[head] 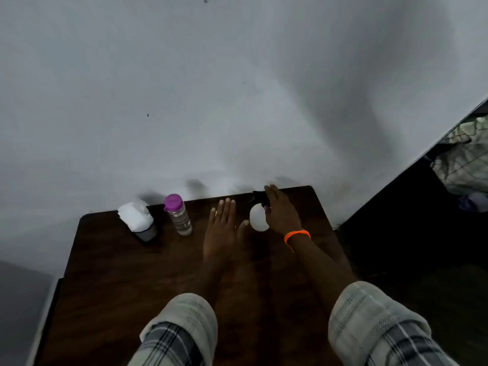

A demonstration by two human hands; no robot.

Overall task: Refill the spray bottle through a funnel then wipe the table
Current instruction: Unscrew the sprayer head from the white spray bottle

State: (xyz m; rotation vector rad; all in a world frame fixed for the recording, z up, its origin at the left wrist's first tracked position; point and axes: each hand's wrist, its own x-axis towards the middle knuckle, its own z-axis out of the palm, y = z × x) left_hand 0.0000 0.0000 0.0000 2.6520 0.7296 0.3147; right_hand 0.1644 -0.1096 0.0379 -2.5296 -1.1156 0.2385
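A white spray bottle (258, 220) with a black trigger head (260, 198) stands near the back right of the dark wooden table (118, 273). My right hand (281, 211), an orange band on its wrist, reaches over the bottle with straight fingers, against its black head; I cannot tell if it touches. My left hand (223, 228) hovers just left of the bottle, fingers straight and together, holding nothing. A clear water bottle (179, 216) with a purple cap stands further left. White tissue (136, 215) sits in a grey holder (146, 233) at the back left. No funnel is visible.
A pale wall rises directly behind the table. The floor to the right is dark, with a bundle of cloth (464, 159) at the far right. My plaid sleeves fill the bottom of the view.
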